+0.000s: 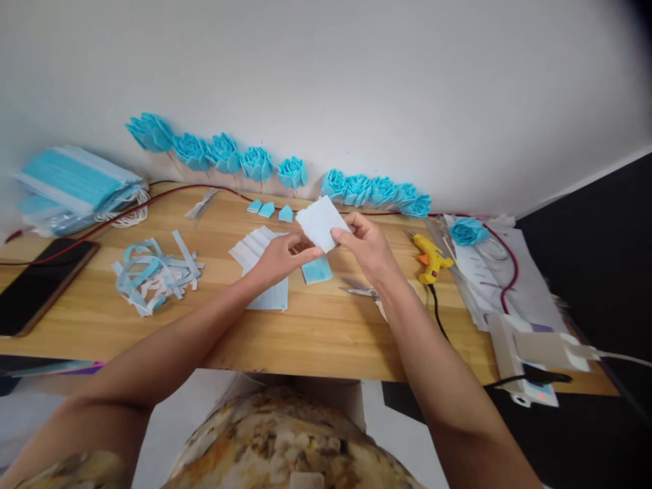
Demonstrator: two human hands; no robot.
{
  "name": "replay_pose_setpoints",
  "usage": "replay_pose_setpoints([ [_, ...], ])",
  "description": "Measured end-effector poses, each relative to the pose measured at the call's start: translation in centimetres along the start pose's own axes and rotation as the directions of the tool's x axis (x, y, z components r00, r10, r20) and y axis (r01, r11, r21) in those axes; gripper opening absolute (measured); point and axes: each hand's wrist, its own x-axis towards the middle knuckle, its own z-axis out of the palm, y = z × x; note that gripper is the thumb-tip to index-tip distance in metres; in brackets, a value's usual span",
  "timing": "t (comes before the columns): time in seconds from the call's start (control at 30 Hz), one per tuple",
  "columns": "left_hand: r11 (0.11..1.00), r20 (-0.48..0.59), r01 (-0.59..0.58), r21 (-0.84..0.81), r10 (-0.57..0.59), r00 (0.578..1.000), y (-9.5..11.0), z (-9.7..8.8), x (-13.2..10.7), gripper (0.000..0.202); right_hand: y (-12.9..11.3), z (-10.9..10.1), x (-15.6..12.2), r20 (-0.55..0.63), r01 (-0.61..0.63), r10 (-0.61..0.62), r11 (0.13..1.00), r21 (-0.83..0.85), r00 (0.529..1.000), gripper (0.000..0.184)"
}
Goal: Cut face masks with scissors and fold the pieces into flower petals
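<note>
My right hand [364, 241] pinches a pale square of mask fabric [322, 224] at its right corner, the thumb lying on its face. At the square's lower left edge is my left hand [290, 257], thumb stretched out and apart from the curled fingers; some fingertips are hidden. Below the hands a blue fabric square [316, 270] lies on the table. An unfolded pleated mask sheet [269, 295] lies partly under my left hand. Scissors [360, 291] rest beside my right wrist, their handles partly covered. Several small pointed blue pieces [267, 210] lie behind.
Several blue fabric flowers [257, 163] on sticks line the wall. A yellow glue gun [430, 258] lies right, near papers [530, 272] and a power strip [519, 360]. Left are cut strips [153, 272], a phone [43, 285] and stacked masks [76, 180]. A red-black cable [193, 186] crosses behind.
</note>
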Motion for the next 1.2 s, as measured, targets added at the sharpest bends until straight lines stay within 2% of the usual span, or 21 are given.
replay_pose_setpoints([
  [0.1,0.938,0.056,0.054,-0.343,-0.037,0.998,-0.7,0.3,0.4,0.053,0.2,1.1,-0.9,-0.042,-0.027,0.029,0.998,0.057,0.999,0.027],
  [0.17,0.887,-0.004,0.067,-0.457,-0.077,0.997,-1.3,0.5,0.5,0.050,0.9,1.8,-1.2,-0.068,-0.049,0.052,0.997,0.057,0.996,0.028],
  [0.23,0.866,-0.082,0.077,-0.494,-0.135,0.987,-1.6,0.6,0.6,0.041,1.5,2.2,-1.3,-0.033,-0.069,0.073,0.993,0.094,0.997,0.026],
  [0.3,0.869,-0.113,0.080,-0.489,-0.154,0.981,-1.5,0.5,0.6,0.035,1.9,2.2,-1.4,0.076,-0.090,0.079,0.983,0.160,0.994,0.039],
  [0.37,0.892,-0.096,0.083,-0.445,-0.139,0.986,-1.2,0.3,0.5,0.034,2.0,2.1,-1.5,0.175,-0.110,0.071,0.969,0.222,0.982,0.059],
  [0.4,0.907,-0.081,0.080,-0.413,-0.124,0.989,-1.0,0.2,0.5,0.034,2.0,2.0,-1.5,0.202,-0.121,0.072,0.963,0.242,0.977,0.063],
  [0.47,0.937,-0.058,0.070,-0.343,-0.096,0.994,-0.7,0.2,0.4,0.032,2.0,1.8,-1.5,0.197,-0.141,0.091,0.957,0.254,0.976,0.056],
  [0.6,0.951,-0.072,0.050,-0.304,-0.075,0.995,-0.6,0.2,0.4,0.029,2.4,1.7,-1.4,0.091,-0.125,0.111,0.979,0.163,0.990,0.031],
  [0.8,0.917,-0.108,-0.029,-0.397,-0.016,0.994,-0.6,0.0,0.6,0.025,2.7,1.8,-1.3,0.021,-0.055,0.052,0.984,0.167,0.998,0.023],
  [0.97,0.904,-0.131,-0.056,-0.423,0.000,0.991,-0.4,-0.2,0.5,0.018,2.3,1.7,-1.3,-0.019,-0.038,0.041,0.987,0.158,0.999,0.025],
  [1.07,0.922,-0.135,-0.100,-0.374,0.053,0.989,-0.4,-0.4,0.4,0.005,2.6,1.6,-1.2,-0.021,-0.011,0.016,0.977,0.215,1.000,0.016],
  [1.2,0.959,-0.119,-0.156,-0.237,0.131,0.984,-0.6,-0.8,0.3,0.013,3.3,1.4,-1.0,-0.023,0.003,0.004,0.960,0.278,1.000,0.008],
])
